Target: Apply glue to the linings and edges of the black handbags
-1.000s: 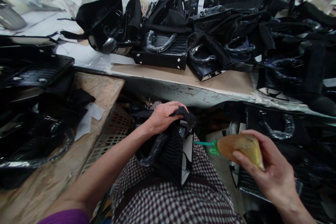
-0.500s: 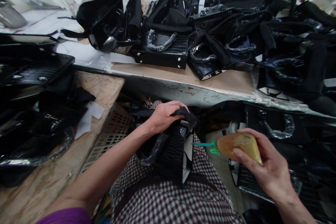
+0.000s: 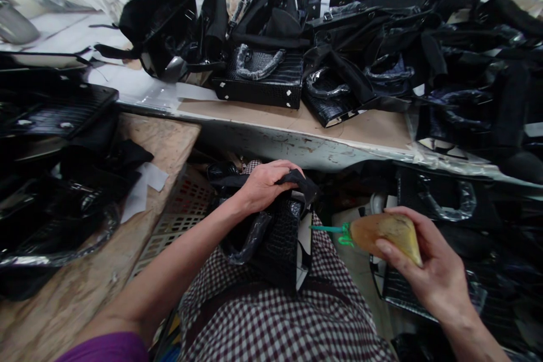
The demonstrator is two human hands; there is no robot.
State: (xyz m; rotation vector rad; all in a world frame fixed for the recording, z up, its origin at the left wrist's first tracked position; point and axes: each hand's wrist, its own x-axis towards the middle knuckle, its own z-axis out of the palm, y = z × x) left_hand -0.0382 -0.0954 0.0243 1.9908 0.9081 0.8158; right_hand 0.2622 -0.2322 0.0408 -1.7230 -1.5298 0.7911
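Note:
On my lap, over a checked apron [image 3: 271, 322], rests a black crocodile-patterned handbag [image 3: 282, 243]. Its handle [image 3: 254, 237] is wrapped in clear plastic. My left hand [image 3: 269, 184] is closed on black fabric at the bag's upper edge, folding it up; the fingertips are partly hidden. A yellowish squeeze bottle of glue [image 3: 382, 232] lies sideways in my right hand [image 3: 432, 263], thumb in front and fingers behind. The bottle's thin green nozzle [image 3: 326, 228] points left, its tip at the pale open side edge [image 3: 304, 243] of the bag. Whether the tip touches is unclear.
Black handbags [image 3: 258, 76] crowd the white worktable [image 3: 275, 138] ahead. More bags [image 3: 63, 192] lie on a wooden board [image 3: 139, 226] at left, above a plastic crate [image 3: 180, 215]. Other bags [image 3: 441, 203] sit low at my right.
The nozzle tip has shifted very slightly upward along the bag's edge. Both hands keep the same hold, and the view has tilted a little.

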